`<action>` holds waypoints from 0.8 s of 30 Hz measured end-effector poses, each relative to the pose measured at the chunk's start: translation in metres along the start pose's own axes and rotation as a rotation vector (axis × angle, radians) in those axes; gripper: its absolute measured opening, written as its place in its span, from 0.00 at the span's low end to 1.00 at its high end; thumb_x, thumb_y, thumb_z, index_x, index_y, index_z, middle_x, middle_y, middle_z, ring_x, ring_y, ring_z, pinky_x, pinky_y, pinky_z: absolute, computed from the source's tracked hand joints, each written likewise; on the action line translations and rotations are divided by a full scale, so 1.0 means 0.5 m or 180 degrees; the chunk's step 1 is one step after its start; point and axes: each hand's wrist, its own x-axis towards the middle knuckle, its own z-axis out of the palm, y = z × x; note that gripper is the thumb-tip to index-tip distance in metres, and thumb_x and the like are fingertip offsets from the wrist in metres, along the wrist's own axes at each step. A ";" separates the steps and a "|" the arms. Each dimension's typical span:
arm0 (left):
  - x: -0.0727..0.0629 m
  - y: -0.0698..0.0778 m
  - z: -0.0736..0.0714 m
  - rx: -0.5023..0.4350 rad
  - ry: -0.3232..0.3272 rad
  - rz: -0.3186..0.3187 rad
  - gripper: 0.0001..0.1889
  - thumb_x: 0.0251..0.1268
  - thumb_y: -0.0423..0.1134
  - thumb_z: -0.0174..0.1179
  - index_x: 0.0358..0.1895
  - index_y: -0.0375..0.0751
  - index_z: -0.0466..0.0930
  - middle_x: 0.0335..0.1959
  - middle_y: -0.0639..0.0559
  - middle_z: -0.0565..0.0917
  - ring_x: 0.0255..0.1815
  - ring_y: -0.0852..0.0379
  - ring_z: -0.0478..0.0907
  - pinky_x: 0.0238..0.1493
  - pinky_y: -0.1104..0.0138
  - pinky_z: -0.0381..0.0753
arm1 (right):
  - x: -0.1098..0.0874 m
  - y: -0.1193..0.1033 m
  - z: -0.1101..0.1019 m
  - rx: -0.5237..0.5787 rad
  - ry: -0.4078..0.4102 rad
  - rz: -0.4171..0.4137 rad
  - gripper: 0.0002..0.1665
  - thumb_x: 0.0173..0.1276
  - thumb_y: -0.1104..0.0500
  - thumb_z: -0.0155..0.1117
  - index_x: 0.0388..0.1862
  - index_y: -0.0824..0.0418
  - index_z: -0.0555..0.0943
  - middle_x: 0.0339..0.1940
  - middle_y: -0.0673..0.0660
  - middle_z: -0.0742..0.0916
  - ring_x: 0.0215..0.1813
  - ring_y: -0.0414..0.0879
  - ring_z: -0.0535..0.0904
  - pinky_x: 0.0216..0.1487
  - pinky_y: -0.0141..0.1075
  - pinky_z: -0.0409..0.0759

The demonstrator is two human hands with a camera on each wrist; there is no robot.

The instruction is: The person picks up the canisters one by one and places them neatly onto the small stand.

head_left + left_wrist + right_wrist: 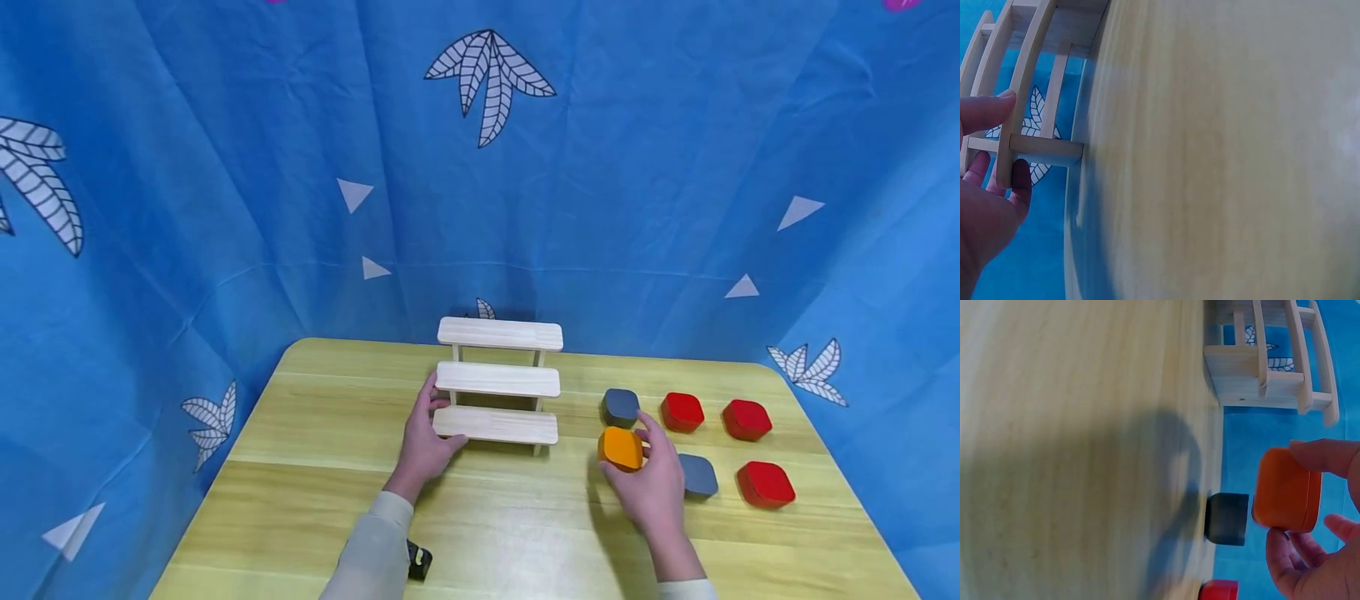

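A small three-tier wooden shelf (498, 379) stands near the back of the table. My left hand (424, 446) grips the left end of its lowest board, thumb above and fingers beneath, as the left wrist view shows. Between thumb and fingers of my right hand (651, 479) is an orange rounded-square block (1286, 490), held above the table to the right of the shelf. Just behind it sits a dark grey-blue block (621, 407). Another grey-blue block (698, 476) lies partly hidden behind my right hand.
Three red blocks, one at the back (682, 412), one farther right (747, 420) and one in front (766, 485), rest on the table's right side. A small black object (419, 560) lies by my left sleeve. A blue patterned curtain (480, 208) hangs behind the table.
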 end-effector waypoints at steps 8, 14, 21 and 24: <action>0.002 -0.004 0.001 0.0047 0.0002 0.0017 0.63 0.41 0.18 0.75 0.81 0.55 0.48 0.64 0.44 0.70 0.61 0.47 0.72 0.60 0.52 0.75 | 0.005 -0.023 -0.002 0.0053 0.0008 -0.0030 0.55 0.49 0.66 0.81 0.75 0.60 0.65 0.60 0.67 0.77 0.55 0.64 0.74 0.53 0.59 0.74; 0.001 -0.006 0.001 0.0023 -0.0005 0.0049 0.64 0.40 0.18 0.75 0.81 0.55 0.48 0.63 0.47 0.70 0.61 0.49 0.72 0.58 0.54 0.77 | 0.009 -0.034 0.003 0.0072 0.0037 -0.0094 0.56 0.48 0.65 0.82 0.76 0.58 0.65 0.60 0.65 0.77 0.54 0.64 0.74 0.51 0.58 0.77; -0.003 -0.002 0.000 0.0014 0.0001 0.0120 0.64 0.40 0.18 0.75 0.81 0.55 0.47 0.64 0.47 0.70 0.61 0.48 0.72 0.61 0.52 0.75 | 0.009 -0.054 0.006 0.0076 0.0064 -0.0160 0.56 0.47 0.66 0.82 0.75 0.58 0.65 0.61 0.66 0.78 0.54 0.63 0.75 0.47 0.56 0.79; -0.004 -0.003 0.001 0.0010 -0.0004 0.0132 0.64 0.41 0.17 0.74 0.81 0.54 0.47 0.64 0.47 0.70 0.61 0.48 0.72 0.61 0.53 0.75 | 0.010 -0.062 0.008 0.0080 0.0073 -0.0183 0.55 0.47 0.66 0.81 0.75 0.58 0.66 0.60 0.66 0.78 0.54 0.63 0.75 0.47 0.56 0.79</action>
